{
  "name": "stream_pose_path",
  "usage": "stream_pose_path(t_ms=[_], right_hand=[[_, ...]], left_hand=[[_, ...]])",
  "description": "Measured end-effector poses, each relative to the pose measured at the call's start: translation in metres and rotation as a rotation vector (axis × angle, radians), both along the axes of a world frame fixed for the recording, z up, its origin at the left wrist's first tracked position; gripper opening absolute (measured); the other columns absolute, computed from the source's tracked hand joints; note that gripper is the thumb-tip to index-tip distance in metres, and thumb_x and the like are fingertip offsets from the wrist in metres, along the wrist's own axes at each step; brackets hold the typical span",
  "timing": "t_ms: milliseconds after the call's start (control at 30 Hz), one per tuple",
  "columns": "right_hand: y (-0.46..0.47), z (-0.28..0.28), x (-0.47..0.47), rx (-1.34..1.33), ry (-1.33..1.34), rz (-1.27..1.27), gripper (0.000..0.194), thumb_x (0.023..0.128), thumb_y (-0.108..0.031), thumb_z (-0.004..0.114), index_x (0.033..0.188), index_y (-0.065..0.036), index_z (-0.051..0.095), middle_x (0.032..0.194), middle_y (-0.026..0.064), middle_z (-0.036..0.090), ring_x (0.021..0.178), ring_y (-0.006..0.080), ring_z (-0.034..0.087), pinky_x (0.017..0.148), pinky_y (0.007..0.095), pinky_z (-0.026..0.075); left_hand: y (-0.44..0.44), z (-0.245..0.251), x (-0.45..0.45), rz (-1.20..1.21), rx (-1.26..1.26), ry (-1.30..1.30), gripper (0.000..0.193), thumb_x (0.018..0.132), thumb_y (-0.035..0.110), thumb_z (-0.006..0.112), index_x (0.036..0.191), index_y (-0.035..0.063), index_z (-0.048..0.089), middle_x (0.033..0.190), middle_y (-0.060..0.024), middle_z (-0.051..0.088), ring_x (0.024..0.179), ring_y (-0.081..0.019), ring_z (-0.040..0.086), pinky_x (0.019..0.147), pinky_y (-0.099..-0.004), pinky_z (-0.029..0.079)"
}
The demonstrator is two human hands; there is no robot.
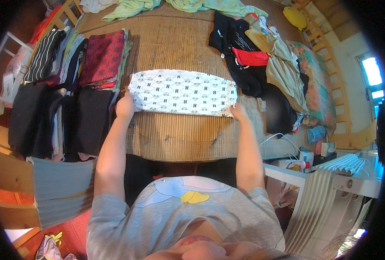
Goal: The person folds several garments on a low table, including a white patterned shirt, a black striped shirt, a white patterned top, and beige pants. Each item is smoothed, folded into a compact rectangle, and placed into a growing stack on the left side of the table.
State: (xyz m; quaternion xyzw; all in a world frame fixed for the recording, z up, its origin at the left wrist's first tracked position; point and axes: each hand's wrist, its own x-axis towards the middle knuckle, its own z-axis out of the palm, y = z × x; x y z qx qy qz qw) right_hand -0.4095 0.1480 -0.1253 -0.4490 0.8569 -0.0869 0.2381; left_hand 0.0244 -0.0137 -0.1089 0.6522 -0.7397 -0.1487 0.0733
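A white cloth [182, 92] with a dark repeating print lies spread as a wide folded strip on the woven bed mat [169, 133]. My left hand [125, 105] grips its left end, fingers partly hidden by the fabric. At the opposite end, my right hand [238, 112] pinches the lower right corner. Between both hands the cloth looks fairly flat, with its lower edge almost straight and some puckering at the two ends.
Folded clothes stand in stacks at the left, including a red patterned one [103, 55] and dark ones [91, 117]. A loose heap of clothes [263, 65] lies right. Beyond it are a patterned pillow [315, 84] and wooden bed rail [340, 97]. A white table [358, 182] stands lower right.
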Motion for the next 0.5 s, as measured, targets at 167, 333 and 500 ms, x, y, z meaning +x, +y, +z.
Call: stream_pose_path(t_ms=[167,333,500], right_hand=[[0.031,0.041,0.006,0.558,-0.197,0.217,0.036,0.077,-0.028,0.065,0.092,0.005,0.060,0.083,0.0178,0.063,0.062,0.0284,0.060,0.053,0.0386,0.048],[0.029,0.044,0.018,0.097,0.155,0.034,0.042,0.076,-0.021,0.067,0.110,-0.001,0.053,0.109,0.0221,0.055,0.093,0.0303,0.056,0.079,0.0411,0.045],[-0.003,0.011,0.027,-0.427,0.229,0.071,0.039,0.075,-0.020,0.067,0.110,-0.010,0.055,0.107,0.0161,0.052,0.106,0.0329,0.047,0.083,0.0421,0.043]], left_hand=[[0.042,0.019,0.037,-0.208,0.499,-0.316,0.032,0.079,0.022,0.054,0.099,-0.0024,0.061,0.099,-0.0247,0.060,0.095,-0.0364,0.058,0.080,-0.0434,0.046],[0.045,0.025,0.035,0.075,0.303,-0.049,0.045,0.079,0.027,0.061,0.114,0.0005,0.052,0.107,-0.0238,0.057,0.103,-0.0358,0.054,0.085,-0.0425,0.043],[0.021,-0.002,0.017,-0.169,-0.083,0.203,0.033,0.075,0.018,0.066,0.103,0.0067,0.053,0.104,-0.0180,0.050,0.098,-0.0357,0.051,0.082,-0.0412,0.042]])
